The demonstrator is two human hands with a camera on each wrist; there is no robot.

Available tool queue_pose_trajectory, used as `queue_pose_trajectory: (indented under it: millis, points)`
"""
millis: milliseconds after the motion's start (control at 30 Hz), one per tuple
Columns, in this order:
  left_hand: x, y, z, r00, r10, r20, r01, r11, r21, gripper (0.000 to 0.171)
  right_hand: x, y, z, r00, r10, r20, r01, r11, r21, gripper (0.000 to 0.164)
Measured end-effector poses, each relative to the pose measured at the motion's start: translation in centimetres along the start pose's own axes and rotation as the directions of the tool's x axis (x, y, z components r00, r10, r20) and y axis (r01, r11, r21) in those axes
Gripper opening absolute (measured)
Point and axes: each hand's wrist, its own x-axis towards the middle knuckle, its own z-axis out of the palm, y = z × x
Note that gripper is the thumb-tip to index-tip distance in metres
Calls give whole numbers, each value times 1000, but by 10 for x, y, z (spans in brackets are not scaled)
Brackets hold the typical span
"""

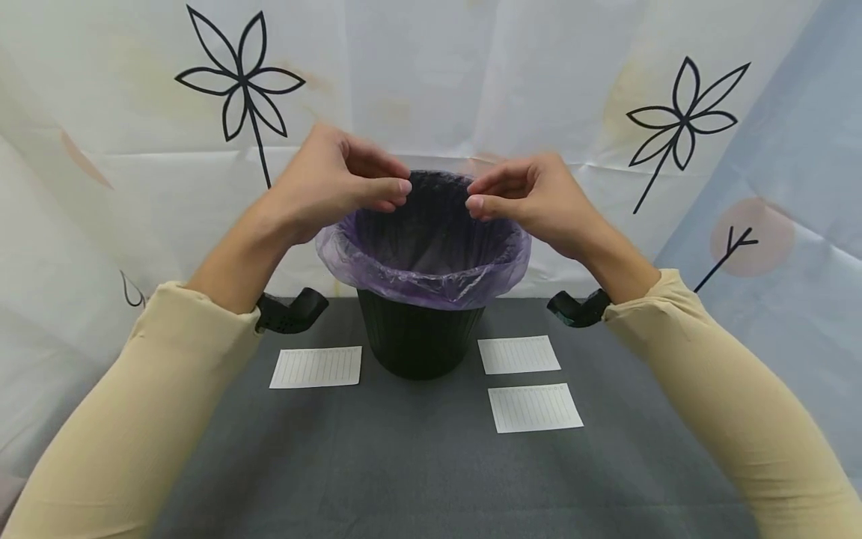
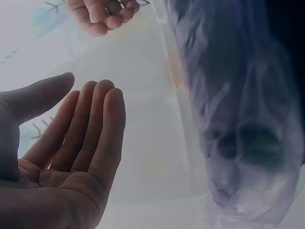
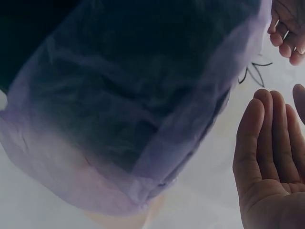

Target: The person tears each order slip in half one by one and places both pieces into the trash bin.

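Note:
A black bin (image 1: 420, 337) stands on the dark cloth, lined with a thin purple plastic bag (image 1: 431, 288) folded out over its rim. Above the bin's left side is my left hand (image 1: 343, 176), fingers loosely bent and nothing between them. My right hand (image 1: 532, 195) hovers over the opposite side in much the same pose, also without anything in it. In the left wrist view the left thumb stands apart from nearly straight fingers (image 2: 107, 129). The right wrist view shows straight right fingers (image 3: 274, 138) beside the bag (image 3: 119, 157).
One white lined card (image 1: 316, 367) lies left of the bin. Two more cards, an upper one (image 1: 518, 355) and a lower one (image 1: 535, 408), lie to its right on the grey cloth (image 1: 417, 471). Behind hangs a pale curtain (image 1: 417, 75) with black flower drawings.

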Motion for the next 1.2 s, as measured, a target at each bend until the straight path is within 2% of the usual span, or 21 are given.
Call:
queue_pose_trajectory:
  millis: [233, 500, 667, 900, 1133, 1200]
  points:
    - [-24, -6, 7, 998, 69, 1, -69, 997, 27, 18, -24, -1, 3, 1000, -17, 2, 17, 1000, 17, 16]
    - [-48, -15, 13, 996, 85, -14, -84, 995, 54, 20, -49, -2, 6, 998, -61, -18, 61, 997, 49, 14]
    - [-61, -20, 15, 994, 105, -14, -103, 993, 65, 22, -64, 1, 10, 994, -103, -29, 105, 989, 103, 13]
    - [-83, -31, 23, 993, 117, -25, -117, 993, -19, 20, -87, 10, 18, 988, -155, -26, 157, 977, 147, 15]
    - [-104, -53, 35, 992, 126, -21, -128, 986, -111, 18, -114, 24, 27, 981, -194, -7, 192, 966, 175, 16]
    - [-110, -59, 39, 994, 110, -23, -112, 986, -127, 18, -120, 30, 30, 981, -194, -4, 191, 966, 174, 16]
